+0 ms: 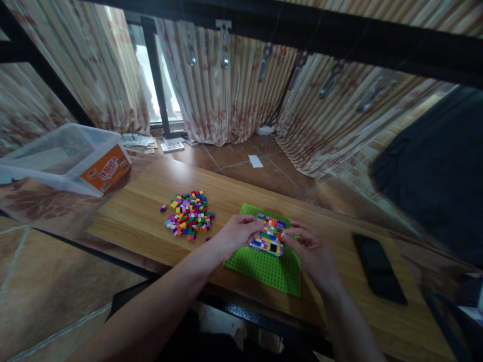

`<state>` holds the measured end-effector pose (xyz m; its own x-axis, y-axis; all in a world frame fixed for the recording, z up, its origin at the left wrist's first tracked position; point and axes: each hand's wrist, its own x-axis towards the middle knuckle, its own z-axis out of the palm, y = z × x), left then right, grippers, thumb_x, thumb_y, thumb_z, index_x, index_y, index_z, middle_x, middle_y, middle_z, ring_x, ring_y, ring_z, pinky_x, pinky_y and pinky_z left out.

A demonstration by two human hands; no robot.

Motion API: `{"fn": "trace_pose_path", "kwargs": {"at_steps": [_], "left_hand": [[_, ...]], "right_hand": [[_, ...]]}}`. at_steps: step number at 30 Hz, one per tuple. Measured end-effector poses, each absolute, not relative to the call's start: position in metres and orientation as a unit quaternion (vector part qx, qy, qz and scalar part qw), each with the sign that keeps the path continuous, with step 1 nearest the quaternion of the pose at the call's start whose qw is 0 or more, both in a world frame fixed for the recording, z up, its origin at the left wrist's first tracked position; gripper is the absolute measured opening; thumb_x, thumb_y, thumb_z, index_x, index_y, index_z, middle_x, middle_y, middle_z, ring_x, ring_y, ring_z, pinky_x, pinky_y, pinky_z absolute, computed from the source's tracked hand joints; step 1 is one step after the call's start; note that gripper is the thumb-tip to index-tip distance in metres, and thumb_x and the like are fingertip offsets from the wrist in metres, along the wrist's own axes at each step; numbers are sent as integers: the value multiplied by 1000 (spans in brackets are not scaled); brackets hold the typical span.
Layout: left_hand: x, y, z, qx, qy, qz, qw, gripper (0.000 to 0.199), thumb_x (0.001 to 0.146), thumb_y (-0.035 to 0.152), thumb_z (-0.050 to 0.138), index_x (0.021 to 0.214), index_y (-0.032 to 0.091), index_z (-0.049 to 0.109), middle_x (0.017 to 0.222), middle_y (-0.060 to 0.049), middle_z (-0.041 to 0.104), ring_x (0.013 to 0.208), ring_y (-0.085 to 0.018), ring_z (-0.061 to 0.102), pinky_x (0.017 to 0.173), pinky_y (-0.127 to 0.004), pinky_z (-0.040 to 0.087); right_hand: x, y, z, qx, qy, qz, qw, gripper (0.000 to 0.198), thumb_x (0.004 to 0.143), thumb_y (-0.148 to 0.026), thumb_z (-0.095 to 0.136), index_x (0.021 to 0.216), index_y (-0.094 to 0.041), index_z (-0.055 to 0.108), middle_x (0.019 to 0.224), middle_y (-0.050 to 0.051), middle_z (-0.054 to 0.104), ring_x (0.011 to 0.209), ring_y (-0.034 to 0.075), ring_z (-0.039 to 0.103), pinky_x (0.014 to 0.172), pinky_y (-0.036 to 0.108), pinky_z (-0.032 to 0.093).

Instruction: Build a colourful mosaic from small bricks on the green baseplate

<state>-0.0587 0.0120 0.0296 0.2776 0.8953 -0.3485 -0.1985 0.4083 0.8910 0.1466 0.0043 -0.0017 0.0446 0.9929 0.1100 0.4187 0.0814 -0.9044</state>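
A multicoloured block of toy bricks (270, 234) stands on a green studded baseplate (264, 269). At its left side is my left hand (241, 232), thumb and fingers pressed together against the bricks; whatever lies between the fingertips is hidden. My right hand (308, 246) is at the right side of the block. Its thumb and index finger pinch what looks like a small pale brick (284, 234), while the other fingers curve loosely above. To the left, a heap of loose toy bricks (190, 215) in many colours lies on the wooden table (132, 216).
A black phone (378, 267) lies on the right of the table. Beyond the left end stands a clear plastic bin (64, 171) with an orange label. One brick (163, 208) sits apart from the heap. A dark bar (264, 22) with hanging metal pieces crosses overhead.
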Motion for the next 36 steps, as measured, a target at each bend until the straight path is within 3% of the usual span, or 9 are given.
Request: {"fn": "trace_pose_path", "kwargs": {"at_steps": [9, 21, 31, 36], "left_hand": [[-59, 13, 30, 391, 462, 380, 699, 26, 77, 34, 65, 62, 15, 55, 48, 7, 45, 43, -4, 32, 46, -22, 20], [-58, 13, 28, 375, 461, 384, 707, 26, 72, 36, 70, 64, 15, 57, 48, 7, 46, 43, -5, 35, 46, -22, 21], [-60, 13, 24, 383, 456, 389, 703, 26, 73, 36, 69, 65, 14, 58, 48, 7, 44, 44, -5, 33, 46, -21, 20], [-59, 13, 24, 385, 460, 386, 701, 26, 72, 36, 69, 65, 14, 59, 49, 7, 45, 45, -5, 34, 46, -21, 21]], "right_hand": [[153, 5, -8, -580, -566, 428, 401, 31, 63, -54, 80, 76, -27, 77, 117, 9, 63, 121, 30, 52, 97, 47, 42], [155, 6, -12, -560, -604, 403, 400, 29, 65, -53, 80, 75, -26, 77, 103, 8, 70, 118, 28, 57, 95, 46, 46], [148, 7, -7, -580, -565, 425, 404, 30, 58, -49, 83, 69, -22, 75, 88, 5, 74, 99, 26, 65, 91, 44, 47], [144, 5, -4, -591, -505, 478, 408, 36, 51, -49, 87, 67, -20, 73, 76, 4, 72, 76, 20, 64, 73, 35, 50]]}}
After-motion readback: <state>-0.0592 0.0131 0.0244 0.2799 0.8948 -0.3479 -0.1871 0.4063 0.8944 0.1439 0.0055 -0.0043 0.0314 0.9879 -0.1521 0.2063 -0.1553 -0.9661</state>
